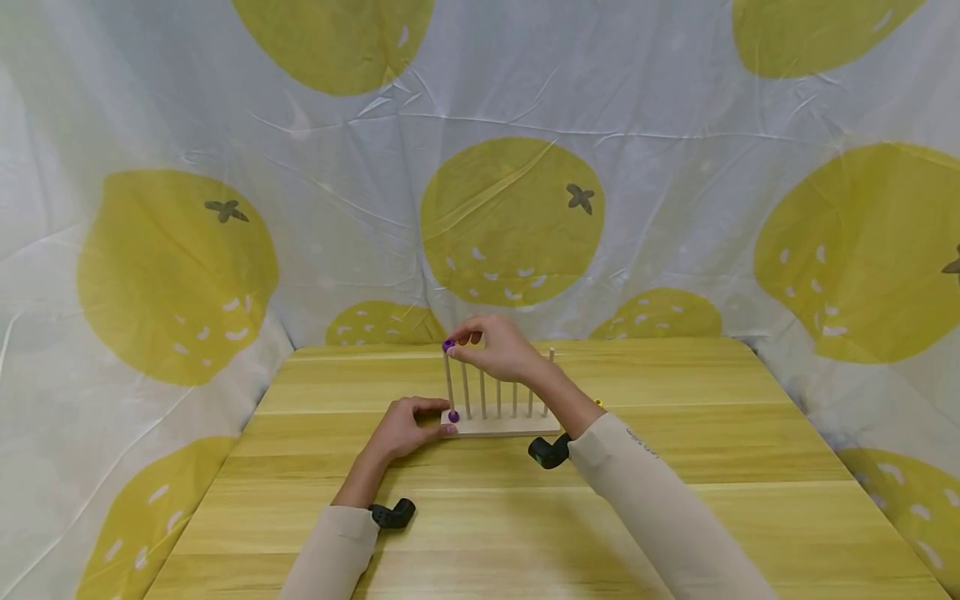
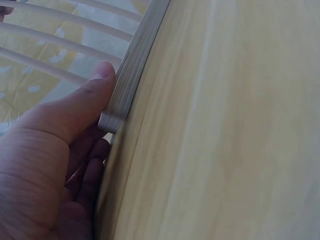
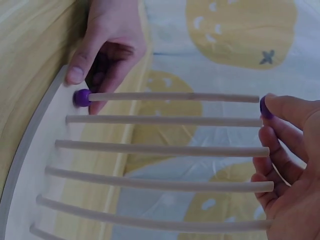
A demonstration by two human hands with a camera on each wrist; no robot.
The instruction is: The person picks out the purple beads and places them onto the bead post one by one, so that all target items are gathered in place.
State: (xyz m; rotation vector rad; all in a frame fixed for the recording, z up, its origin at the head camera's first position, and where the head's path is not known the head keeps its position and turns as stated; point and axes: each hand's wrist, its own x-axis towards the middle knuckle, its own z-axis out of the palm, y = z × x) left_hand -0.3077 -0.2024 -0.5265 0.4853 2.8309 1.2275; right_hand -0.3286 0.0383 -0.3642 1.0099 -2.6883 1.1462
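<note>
Threading seems underway: right hand [image 1: 497,347] pinches bead [image 3: 265,109] at nine-o'clock rod's [image 3: 175,97] tip, left hand [image 1: 401,430] grips base [image 1: 504,427]; release looks due.

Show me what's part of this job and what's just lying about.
Part of it:
pale wooden pegged stand, held by the left hand
lower purple round bead, on the stand
upper purple round bead, pinched by the right hand

Apparently idle:
small yellow object, too small to identify
white cloth backdrop with yellow prints
</note>
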